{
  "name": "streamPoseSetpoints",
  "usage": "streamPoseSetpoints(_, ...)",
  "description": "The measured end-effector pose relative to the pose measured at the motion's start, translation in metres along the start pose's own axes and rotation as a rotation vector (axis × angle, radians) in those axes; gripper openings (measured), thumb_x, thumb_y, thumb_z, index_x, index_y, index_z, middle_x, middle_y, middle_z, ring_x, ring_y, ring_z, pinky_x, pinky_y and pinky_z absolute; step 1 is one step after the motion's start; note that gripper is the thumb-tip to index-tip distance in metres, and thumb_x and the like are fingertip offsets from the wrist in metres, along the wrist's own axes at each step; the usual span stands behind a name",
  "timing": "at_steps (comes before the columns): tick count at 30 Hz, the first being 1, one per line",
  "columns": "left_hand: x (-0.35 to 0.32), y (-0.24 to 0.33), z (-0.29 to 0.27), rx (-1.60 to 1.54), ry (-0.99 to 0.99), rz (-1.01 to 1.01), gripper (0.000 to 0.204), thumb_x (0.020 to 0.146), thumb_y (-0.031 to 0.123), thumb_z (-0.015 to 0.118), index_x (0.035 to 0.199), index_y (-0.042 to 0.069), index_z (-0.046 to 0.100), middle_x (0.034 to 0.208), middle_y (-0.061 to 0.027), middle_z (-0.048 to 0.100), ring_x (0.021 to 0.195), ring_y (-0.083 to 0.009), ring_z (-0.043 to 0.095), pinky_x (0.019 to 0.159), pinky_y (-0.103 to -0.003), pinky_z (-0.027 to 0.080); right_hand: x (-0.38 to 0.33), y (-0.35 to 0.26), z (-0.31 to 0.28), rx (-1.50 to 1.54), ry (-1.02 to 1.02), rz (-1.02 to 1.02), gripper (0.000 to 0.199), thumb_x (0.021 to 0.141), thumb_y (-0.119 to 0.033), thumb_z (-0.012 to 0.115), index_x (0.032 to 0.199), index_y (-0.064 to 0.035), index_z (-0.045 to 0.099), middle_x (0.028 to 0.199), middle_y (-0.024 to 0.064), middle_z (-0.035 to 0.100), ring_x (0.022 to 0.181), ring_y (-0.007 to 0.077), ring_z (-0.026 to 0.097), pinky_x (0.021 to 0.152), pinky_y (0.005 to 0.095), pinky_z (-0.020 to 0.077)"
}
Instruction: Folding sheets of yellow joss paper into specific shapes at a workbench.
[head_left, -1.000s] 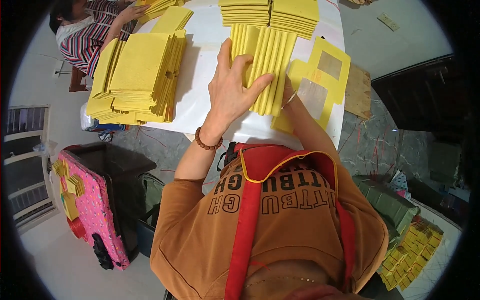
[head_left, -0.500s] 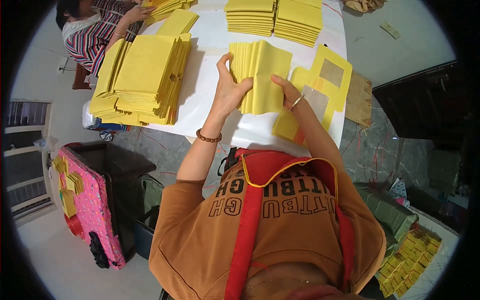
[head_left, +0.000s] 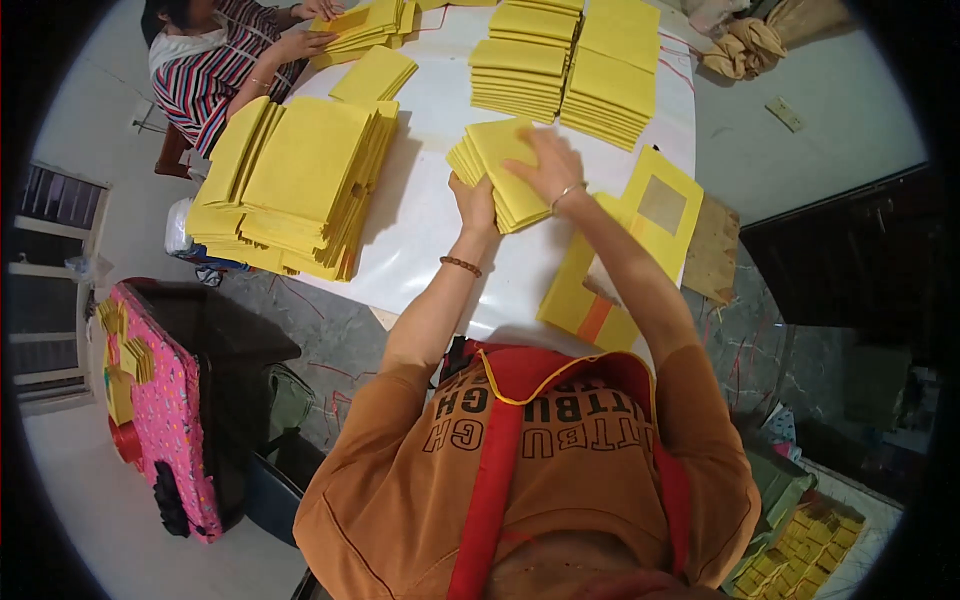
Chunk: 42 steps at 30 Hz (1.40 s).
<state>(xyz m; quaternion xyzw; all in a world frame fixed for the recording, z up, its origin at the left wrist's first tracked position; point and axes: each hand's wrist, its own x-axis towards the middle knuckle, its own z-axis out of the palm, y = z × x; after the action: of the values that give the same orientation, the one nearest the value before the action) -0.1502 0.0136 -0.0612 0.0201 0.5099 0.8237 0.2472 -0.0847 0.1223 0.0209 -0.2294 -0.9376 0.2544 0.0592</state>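
Gripping the bundle point(head_left: 506, 196) by its near-left edge, our left hand point(head_left: 475, 207) presumably steadies its leaves; our right hand point(head_left: 553, 172), blurred, is spread over its top. Bundle: at the table point(head_left: 421, 190), near the piles point(head_left: 612, 88).

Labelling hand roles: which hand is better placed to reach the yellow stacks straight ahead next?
Right, probably: the right hand is nearer those yellow stacks, its blurred fingers over the yellow bundle, while the left hand holds its near left edge.
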Motion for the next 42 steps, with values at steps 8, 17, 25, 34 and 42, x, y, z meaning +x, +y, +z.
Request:
streamPoseSetpoints(8,0.008,0.009,0.01,0.161,0.077,0.196,0.077,0.074,0.013,0.061,0.132,0.0,0.012,0.12,-0.019,0.042,0.108,-0.0269,0.046,0.092,-0.034,0.039,-0.009,0.011,0.041,0.148,0.247,-0.266,0.061,0.077,-0.037,0.058,0.124,-0.0021,0.043,0.124,0.0229,0.044,0.111,0.0351,0.045,0.095,0.0408,0.0364)
streamPoseSetpoints(17,0.01,0.02,0.025,0.073,0.087,0.18,0.06,0.074,0.002,0.055,0.126,0.0,0.026,0.116,-0.0162,0.045,0.106,-0.0271,0.049,0.089,-0.036,0.044,-0.012,0.026,-0.01,0.448,0.224,0.049,0.047,0.072,-0.005,0.044,0.119,-0.0007,0.046,0.1,0.0246,0.057,0.091,0.0354,0.057,0.079,0.0377,0.046)
streamPoseSetpoints(25,0.064,-0.003,0.031,-0.513,0.204,0.003,0.049,0.077,0.004,0.056,0.121,0.002,0.035,0.115,-0.012,0.049,0.099,-0.0272,0.054,0.083,-0.041,0.05,-0.047,0.072,-0.064,0.919,0.562,0.113,0.039,0.074,-0.004,0.042,0.112,0.002,0.05,0.094,0.0068,0.057,0.088,0.0143,0.053,0.078,0.0259,0.042)
streamPoseSetpoints(34,0.059,-0.005,0.093,-0.45,0.463,0.036,0.074,0.075,0.009,0.062,0.131,0.008,0.013,0.128,-0.013,0.037,0.11,-0.0276,0.044,0.093,-0.041,0.043,-0.06,0.086,-0.041,0.75,0.808,0.037,0.053,0.075,0.004,0.038,0.127,-0.0011,0.038,0.105,0.0113,0.056,0.09,0.0169,0.054,0.077,0.0274,0.0426)
streamPoseSetpoints(42,0.088,-0.012,0.062,0.019,0.536,-0.283,0.089,0.065,0.032,0.073,0.128,0.0,0.019,0.125,-0.0178,0.036,0.11,-0.0282,0.043,0.092,-0.039,0.044,-0.058,0.071,-0.036,0.287,0.605,0.043,0.058,0.074,0.002,0.041,0.13,-0.0077,0.037,0.112,0.0208,0.055,0.085,0.0354,0.058,0.073,0.0372,0.0466)
